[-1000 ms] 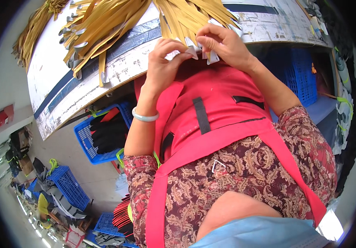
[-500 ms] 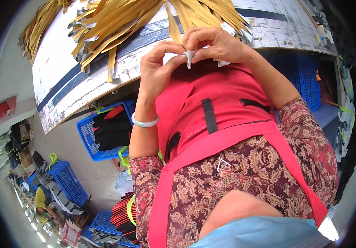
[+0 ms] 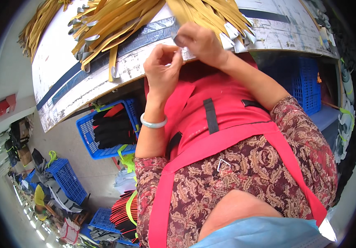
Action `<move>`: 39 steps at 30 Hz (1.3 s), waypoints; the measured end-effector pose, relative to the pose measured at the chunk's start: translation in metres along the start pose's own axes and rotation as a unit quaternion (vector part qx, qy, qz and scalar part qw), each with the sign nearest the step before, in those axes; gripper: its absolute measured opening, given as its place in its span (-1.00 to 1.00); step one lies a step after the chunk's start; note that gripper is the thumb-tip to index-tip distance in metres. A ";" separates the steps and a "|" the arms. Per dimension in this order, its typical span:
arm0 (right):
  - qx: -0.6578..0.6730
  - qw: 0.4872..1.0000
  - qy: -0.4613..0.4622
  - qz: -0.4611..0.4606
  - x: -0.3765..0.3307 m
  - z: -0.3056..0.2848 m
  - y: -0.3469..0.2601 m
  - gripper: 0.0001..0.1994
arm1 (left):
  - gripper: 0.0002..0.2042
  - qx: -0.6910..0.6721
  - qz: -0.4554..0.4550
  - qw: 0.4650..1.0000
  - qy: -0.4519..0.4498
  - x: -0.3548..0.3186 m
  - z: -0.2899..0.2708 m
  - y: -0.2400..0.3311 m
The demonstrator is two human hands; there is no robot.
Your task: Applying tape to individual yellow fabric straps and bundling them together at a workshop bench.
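Observation:
Long yellow straps [image 3: 124, 31] with curled grey-white ends lie in bundles across the worktable. My right hand [image 3: 202, 43] is closed at the table's near edge, its fingertips smeared by motion. It grips a yellow strap near its grey end [image 3: 178, 40]. Just left of it, my left hand [image 3: 161, 70] is raised with thumb and forefinger pinched together. Whatever lies in that pinch, if anything, is too small to make out. The two hands are close but apart.
The worktable [image 3: 277, 35] has dark tape bands. Below it stand a blue crate [image 3: 87, 136] holding black pieces and another blue crate [image 3: 306, 82] at right. More blue baskets [image 3: 67, 182] stand on the floor at left. A red apron [image 3: 227, 103] covers my front.
Both hands were together around a strap's white end. My right hand has moved up and away with the strap; my left has shifted slightly right and down. More white ends show at right.

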State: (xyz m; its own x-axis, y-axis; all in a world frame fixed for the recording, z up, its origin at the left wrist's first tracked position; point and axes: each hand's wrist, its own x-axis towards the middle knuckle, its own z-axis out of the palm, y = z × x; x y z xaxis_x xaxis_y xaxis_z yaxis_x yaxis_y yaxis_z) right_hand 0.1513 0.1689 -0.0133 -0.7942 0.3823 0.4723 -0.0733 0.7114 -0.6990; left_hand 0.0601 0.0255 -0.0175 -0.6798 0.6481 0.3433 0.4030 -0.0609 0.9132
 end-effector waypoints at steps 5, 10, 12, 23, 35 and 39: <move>0.264 0.960 -0.055 0.074 -0.008 -0.001 -0.005 -0.92 | -0.89 -0.221 -0.051 0.966 -0.124 0.018 -0.029 -0.010; 0.310 0.917 -0.107 0.227 -0.003 -0.010 -0.015 -0.88 | -0.99 -0.118 0.001 0.985 -0.128 0.012 -0.029 -0.012; 0.235 0.949 -0.106 0.183 -0.005 -0.009 -0.017 -0.88 | -0.93 -0.064 0.010 0.992 -0.111 0.006 -0.020 -0.009; -0.029 0.992 -0.102 0.065 -0.004 -0.054 0.002 -0.80 | -0.88 0.007 0.011 0.964 0.266 0.022 -0.103 -0.023; -0.192 0.962 -0.192 0.035 -0.025 -0.038 0.021 -0.84 | -0.77 0.162 0.206 0.950 -0.169 0.010 0.031 -0.031; -0.019 0.971 -0.177 0.162 -0.016 -0.051 0.011 -0.85 | -0.89 0.100 0.190 0.951 -0.222 0.030 0.021 -0.035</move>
State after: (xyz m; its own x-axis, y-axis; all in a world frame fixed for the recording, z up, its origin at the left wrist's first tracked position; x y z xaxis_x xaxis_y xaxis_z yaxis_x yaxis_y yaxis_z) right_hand 0.1935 0.2005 -0.0007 -0.9296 0.3683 0.0126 0.2320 0.6115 -0.7564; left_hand 0.0388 0.0626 -0.0436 -0.1542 0.8674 0.4731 0.7060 -0.2382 0.6669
